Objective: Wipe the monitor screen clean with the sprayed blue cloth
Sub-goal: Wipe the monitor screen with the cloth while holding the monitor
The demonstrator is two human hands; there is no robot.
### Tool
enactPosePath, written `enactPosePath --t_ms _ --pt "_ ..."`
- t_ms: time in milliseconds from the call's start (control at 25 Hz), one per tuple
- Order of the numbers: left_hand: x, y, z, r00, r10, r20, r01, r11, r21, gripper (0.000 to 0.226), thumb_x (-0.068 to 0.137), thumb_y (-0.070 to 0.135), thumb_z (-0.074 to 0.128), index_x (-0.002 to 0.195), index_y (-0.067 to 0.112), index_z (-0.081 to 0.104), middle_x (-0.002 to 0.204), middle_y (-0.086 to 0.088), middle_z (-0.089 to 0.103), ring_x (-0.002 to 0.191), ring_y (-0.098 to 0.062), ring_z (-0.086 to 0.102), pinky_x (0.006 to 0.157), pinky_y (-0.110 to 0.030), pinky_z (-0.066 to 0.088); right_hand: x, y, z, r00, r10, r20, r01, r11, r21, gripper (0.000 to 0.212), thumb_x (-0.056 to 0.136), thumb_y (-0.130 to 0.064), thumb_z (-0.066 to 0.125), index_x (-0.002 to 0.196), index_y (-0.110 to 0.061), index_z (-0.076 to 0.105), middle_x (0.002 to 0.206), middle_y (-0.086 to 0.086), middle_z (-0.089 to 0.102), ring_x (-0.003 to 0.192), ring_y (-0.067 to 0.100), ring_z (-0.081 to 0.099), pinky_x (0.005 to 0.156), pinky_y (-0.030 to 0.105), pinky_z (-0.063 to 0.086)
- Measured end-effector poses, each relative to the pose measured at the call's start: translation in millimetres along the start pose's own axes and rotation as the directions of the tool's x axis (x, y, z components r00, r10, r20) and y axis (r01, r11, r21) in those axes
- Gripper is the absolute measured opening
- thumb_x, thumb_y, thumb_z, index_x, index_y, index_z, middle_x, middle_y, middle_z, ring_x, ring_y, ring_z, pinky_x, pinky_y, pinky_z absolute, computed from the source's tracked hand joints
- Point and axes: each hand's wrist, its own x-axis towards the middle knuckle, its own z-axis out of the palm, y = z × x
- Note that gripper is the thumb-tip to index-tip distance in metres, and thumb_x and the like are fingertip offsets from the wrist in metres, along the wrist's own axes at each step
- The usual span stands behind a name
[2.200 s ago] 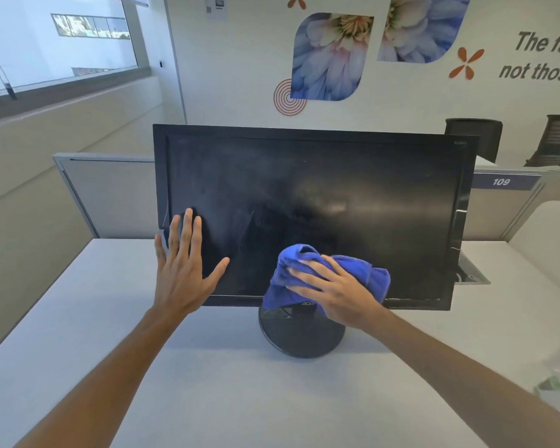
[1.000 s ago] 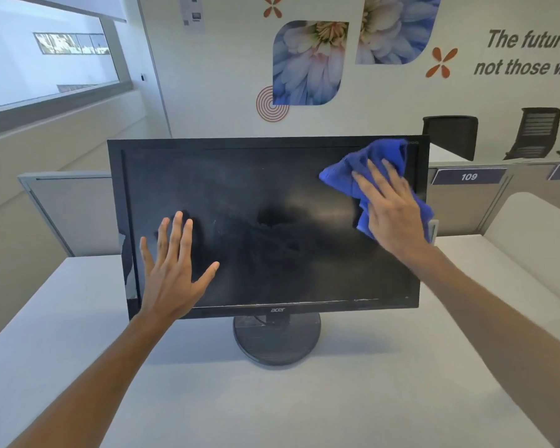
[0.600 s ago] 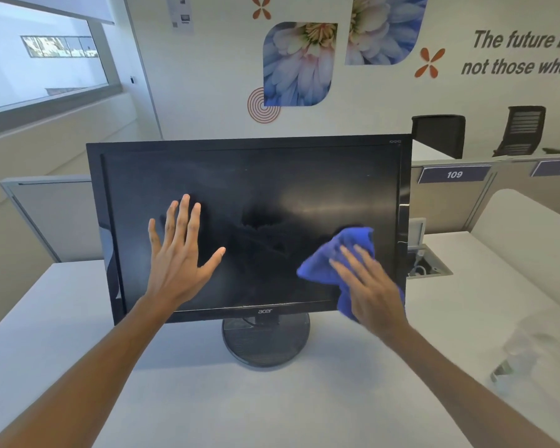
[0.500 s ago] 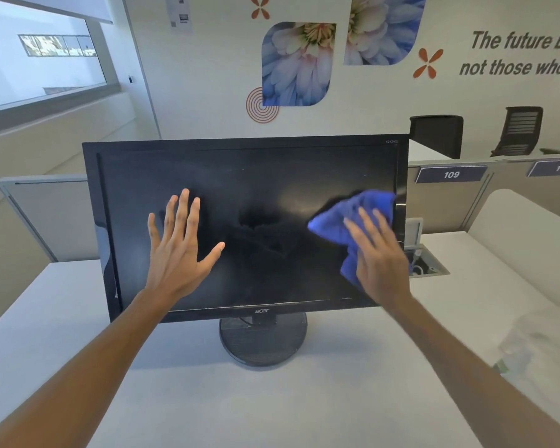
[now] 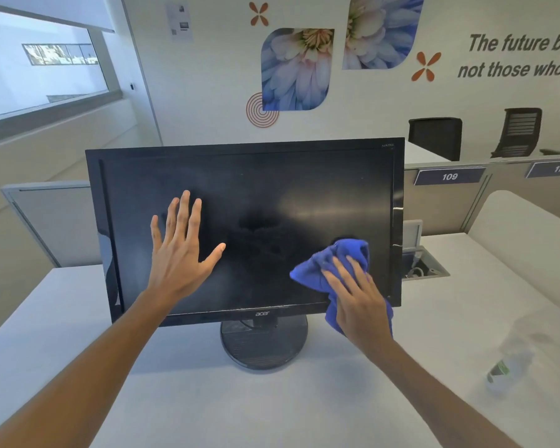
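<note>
White matte bench [image 5: 175,399] across the lower frame carries a black glossy monitor [image 5: 272,195] at centre on a round stand. Left hand [image 5: 178,253], fingers straight and spread, braces the screen's left half. Right hand [image 5: 359,305] presses the crumpled, soft blue cloth [image 5: 324,270] flat-fingered at the lower right corner. Faint smears at mid-screen suggest wiping is under way, not finished

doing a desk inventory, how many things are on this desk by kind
monitor: 1
blue cloth: 1
spray bottle, blurred: 1
total: 3
</note>
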Motion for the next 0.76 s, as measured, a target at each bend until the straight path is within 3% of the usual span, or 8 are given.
enactPosePath --t_ms 80,240,400,600,760 --pt "-6 -7 -1 1.0 -0.015 0.008 0.015 1.0 0.006 0.086 0.087 0.065 0.032 0.153 0.022 -0.002 0.162 -0.002 -0.007 0.149 -0.022 -0.006 0.118 -0.059 0.004 9 0 -7 1.0 0.005 -0.027 -0.003 0.998 0.057 0.05 0.079 0.001 0.07 0.128 -0.01 0.063 0.138 0.009 0.058 0.132 0.035 0.049 0.101 0.048 0.048" --pt "-10 -21 -6 0.998 -0.06 0.01 0.06 0.998 0.012 0.087 0.086 0.064 0.036 0.153 0.02 0.002 0.162 -0.004 -0.005 0.149 -0.024 -0.004 0.117 -0.061 0.005 105 7 -37 0.987 0.09 -0.131 -0.079 0.993 0.089 0.046 0.093 -0.009 0.043 0.137 -0.013 0.056 0.149 0.007 0.047 0.141 0.032 0.037 0.109 0.048 0.042" --pt "-16 -30 -7 0.996 -0.088 0.007 0.088 0.996 0.0 0.087 0.085 0.063 0.038 0.153 0.02 0.004 0.162 -0.004 -0.004 0.149 -0.025 -0.003 0.115 -0.065 0.007 154 1 -40 0.997 0.078 -0.027 -0.077 0.996 0.037 0.055 0.092 -0.008 0.053 0.145 -0.017 0.046 0.155 0.005 0.037 0.146 0.031 0.028 0.111 0.051 0.037" --pt "-25 -51 0 0.991 -0.13 0.011 0.13 0.991 0.001 0.089 0.083 0.065 0.038 0.153 0.021 0.004 0.162 -0.002 -0.007 0.149 -0.026 -0.003 0.11 -0.069 0.011 104 -2 -27 0.988 -0.05 -0.148 0.051 0.999 0.005 0.037 0.082 -0.005 0.062 0.119 -0.011 0.069 0.128 0.009 0.066 0.125 0.033 0.056 0.095 0.042 0.053" --pt "-37 -71 6 0.987 -0.161 -0.002 0.161 0.987 -0.013 0.091 0.081 0.066 0.036 0.153 0.021 0.003 0.162 -0.007 -0.008 0.148 -0.033 0.001 0.109 -0.067 0.017 153 54 -57 0.96 0.154 -0.232 -0.172 0.983 -0.061 0.049 0.085 -0.01 0.054 0.134 -0.016 0.056 0.143 0.008 0.053 0.134 0.032 0.046 0.102 0.044 0.046"
